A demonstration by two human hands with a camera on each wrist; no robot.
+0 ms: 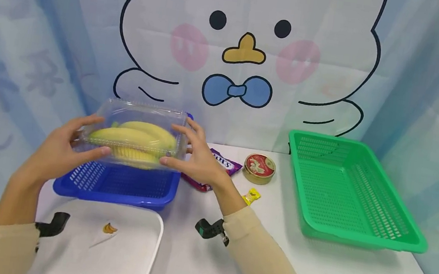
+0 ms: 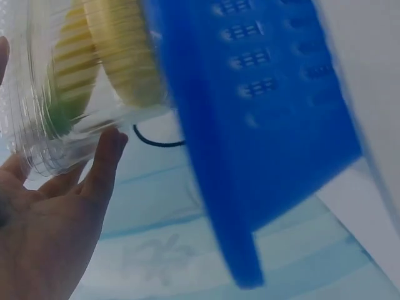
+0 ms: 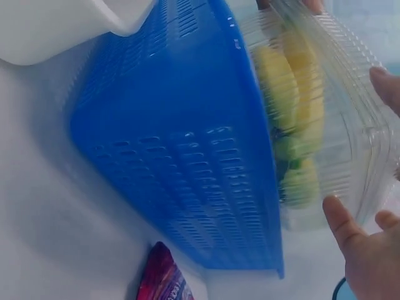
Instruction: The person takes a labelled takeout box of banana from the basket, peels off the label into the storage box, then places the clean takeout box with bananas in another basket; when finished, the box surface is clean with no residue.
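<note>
A clear plastic clamshell box (image 1: 145,112) with yellow bananas (image 1: 132,137) inside is held up above the blue basket (image 1: 83,194). My left hand (image 1: 55,150) grips its left end, thumb in front and fingers behind. On the right end, my right hand (image 1: 201,160) holds it the same way. Seen from the left wrist, the box (image 2: 37,125) hangs beside the basket's side wall (image 2: 206,125), with fingers under its edge. From the right wrist, the bananas (image 3: 281,87) show through the ribbed plastic, close to the basket rim.
In front of the blue basket stands a white tub (image 1: 157,244) with a small banana picture in it. A purple snack packet (image 1: 224,161), a round red-topped tin (image 1: 259,167) and a yellow-wrapped candy (image 1: 252,196) lie mid-table. At right is a green basket (image 1: 305,213).
</note>
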